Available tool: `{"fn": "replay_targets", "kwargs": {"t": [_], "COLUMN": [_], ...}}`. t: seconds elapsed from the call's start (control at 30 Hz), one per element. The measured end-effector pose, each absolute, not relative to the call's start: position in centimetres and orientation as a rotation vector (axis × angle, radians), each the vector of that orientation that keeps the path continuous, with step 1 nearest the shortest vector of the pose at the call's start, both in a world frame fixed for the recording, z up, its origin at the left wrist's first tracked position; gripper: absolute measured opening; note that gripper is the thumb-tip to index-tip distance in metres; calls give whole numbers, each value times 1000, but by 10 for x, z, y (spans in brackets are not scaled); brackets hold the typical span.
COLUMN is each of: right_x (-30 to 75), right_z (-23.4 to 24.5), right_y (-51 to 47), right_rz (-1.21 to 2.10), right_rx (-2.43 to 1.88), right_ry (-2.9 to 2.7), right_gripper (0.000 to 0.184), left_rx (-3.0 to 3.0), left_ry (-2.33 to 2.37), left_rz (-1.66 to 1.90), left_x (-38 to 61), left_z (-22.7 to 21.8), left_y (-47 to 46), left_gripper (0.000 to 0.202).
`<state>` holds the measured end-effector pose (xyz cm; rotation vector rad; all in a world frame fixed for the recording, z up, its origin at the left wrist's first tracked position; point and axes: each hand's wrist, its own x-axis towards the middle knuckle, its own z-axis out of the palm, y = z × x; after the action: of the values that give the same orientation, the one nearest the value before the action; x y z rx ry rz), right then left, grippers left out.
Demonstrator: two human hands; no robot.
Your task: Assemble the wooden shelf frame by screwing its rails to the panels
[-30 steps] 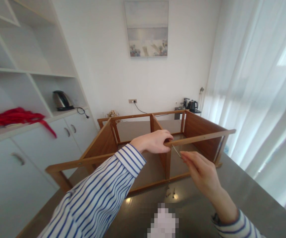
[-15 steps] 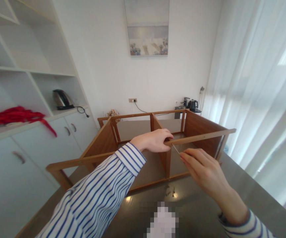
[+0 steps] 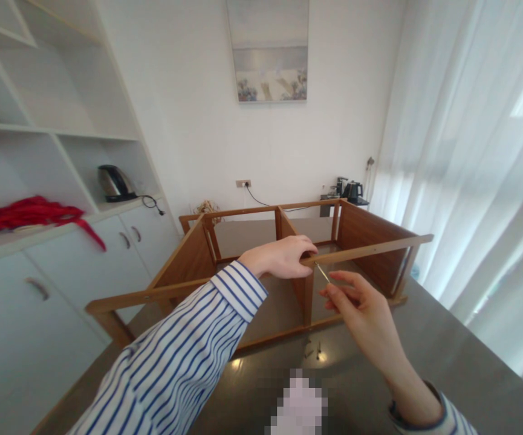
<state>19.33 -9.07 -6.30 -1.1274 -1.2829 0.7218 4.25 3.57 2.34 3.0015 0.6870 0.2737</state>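
Wooden frame, progress: seemingly joined at three panels; middle joint apparently in hand, unfinished by the look of the tool there; tightness, cannot tell.
Same, lie: on the bench, long axis left to right, open bays facing up.
Left panel: on edge, set between the rails.
Left hand: thumb and fingers gripping the near top rail at the middle joint.
Middle panel: on edge, partly hidden by the left hand.
Loose fasteners: few, on the bench before the frame; spare or needed, cannot tell.
Thin metal rod: upper end at the middle joint, slanting down rightward.
Right hand: fingertips pinching the rod's lower end.
Right panel: on edge, closing the right end.
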Motion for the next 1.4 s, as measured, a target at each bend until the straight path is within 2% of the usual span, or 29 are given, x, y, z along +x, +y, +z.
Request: {"fn": "replay_targets", "kwargs": {"t": [0.13, 0.33, 0.43, 0.67, 0.83, 0.97, 1.4], "right_x": [188, 194, 202, 215, 211, 207, 196], "right_z": [-62, -66, -65, -54, -53, -58, -62], "right_y": [-88, -86, -87, -88, -87, -86, -85], "right_rz": [797, 740, 615, 150, 46, 132, 679], "right_rx": [-1004, -1009, -1064, -1126, -1103, -1118, -1032], "right_ry": [-1224, -1339, -1471, -1754, -1748, -1650, -1239], "right_gripper": [30, 31, 33, 23, 20, 18, 30], "left_rx": [2992, 2982, 2990, 3006, 3010, 3012, 3011], "left_ry": [683, 690, 678, 640, 657, 663, 652], "left_rz": [290, 291, 295, 303, 295, 304, 290], "left_x": [42, 43, 43, 43, 43, 43, 43], "left_z": [23, 23, 23, 23, 23, 23, 23], "left_y": [35, 35, 35, 35, 36, 36, 35], "left_gripper": [43, 42, 40, 40, 40, 40, 40]}}
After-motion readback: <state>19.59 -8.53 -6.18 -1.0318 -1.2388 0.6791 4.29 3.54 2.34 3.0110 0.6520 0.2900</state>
